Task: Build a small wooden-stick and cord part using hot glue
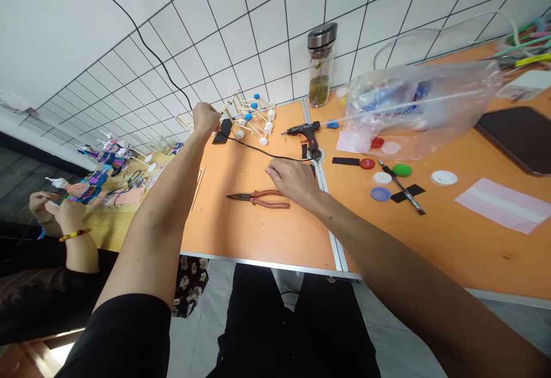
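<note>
My left hand (206, 119) is raised at the back of the table, its fingers closed around a black cable (258, 148). The cable comes down along the tiled wall into this hand and runs on toward a black hot glue gun (307, 131) lying on the table. Low over the tabletop, my right hand (297, 183) has its fingers curled together beside the cable. Whatever it may hold is hidden. Just below its fingers lie pliers (258, 198) with reddish handles. A stick model (249, 115) with blue and white bottle caps stands behind, near a black phone-like slab (222, 131).
A glass tea bottle (321, 68) stands against the wall. Right of it lie a clear plastic bag (413, 108), coloured caps (402, 170), a pen (402, 187), pink paper (503, 205) and a dark phone (519, 137). At left, another person's hands (71, 215) work near small figures (90, 186).
</note>
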`<state>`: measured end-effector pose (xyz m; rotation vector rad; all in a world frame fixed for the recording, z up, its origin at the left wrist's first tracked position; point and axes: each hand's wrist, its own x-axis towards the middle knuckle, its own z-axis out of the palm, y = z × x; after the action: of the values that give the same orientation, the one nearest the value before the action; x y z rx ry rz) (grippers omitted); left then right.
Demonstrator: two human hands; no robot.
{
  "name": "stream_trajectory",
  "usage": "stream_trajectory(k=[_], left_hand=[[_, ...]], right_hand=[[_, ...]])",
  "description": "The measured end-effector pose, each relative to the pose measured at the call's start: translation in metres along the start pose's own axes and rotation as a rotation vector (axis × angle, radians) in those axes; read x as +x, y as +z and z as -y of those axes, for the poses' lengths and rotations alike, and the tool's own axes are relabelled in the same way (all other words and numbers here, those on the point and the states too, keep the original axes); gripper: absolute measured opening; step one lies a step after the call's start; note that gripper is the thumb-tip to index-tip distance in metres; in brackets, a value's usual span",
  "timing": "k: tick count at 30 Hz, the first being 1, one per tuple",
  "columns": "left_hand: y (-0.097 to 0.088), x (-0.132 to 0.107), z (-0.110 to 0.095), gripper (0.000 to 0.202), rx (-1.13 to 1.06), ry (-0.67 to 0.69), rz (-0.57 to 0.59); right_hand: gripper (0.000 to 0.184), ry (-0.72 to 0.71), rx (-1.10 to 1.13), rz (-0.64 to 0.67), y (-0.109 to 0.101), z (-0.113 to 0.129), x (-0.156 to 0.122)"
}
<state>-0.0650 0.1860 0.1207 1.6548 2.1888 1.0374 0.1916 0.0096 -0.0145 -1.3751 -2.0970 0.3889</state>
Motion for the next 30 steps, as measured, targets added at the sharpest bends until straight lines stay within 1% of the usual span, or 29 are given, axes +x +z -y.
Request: stream_trajectory(k=[4, 7, 11, 18, 30], left_hand=[[0.0001, 0.0001, 0.0021, 0.027, -0.013, 0.011, 0.000], [-0.0005, -0.0003, 0.0027, 0.026, 0.026, 0.014, -0.005], [-0.0023, -0.0029, 0.0003, 0.027, 0.076, 0.005, 0.008], [-0.0028, -0.0093, -0.0035, 0.027, 0.076, 0.008, 0.000], [0.0002, -0.0024, 0.0003, 0.028, 0.117, 0.029, -0.044]], right_hand=[[0.024, 0.003, 0.001, 0.008, -0.0004, 0.0005, -0.0007], [0.024, 0.005, -0.005, 0.012, -0.0008, 0.0008, -0.0010], [0.026, 0.001, -0.010, 0.013, -0.0016, 0.0010, -0.0010], [0.026, -0.001, -0.006, 0.026, -0.0031, 0.0025, -0.0010], [0.027, 0.007, -0.020, 0.050, -0.0059, 0.0049, -0.0012]])
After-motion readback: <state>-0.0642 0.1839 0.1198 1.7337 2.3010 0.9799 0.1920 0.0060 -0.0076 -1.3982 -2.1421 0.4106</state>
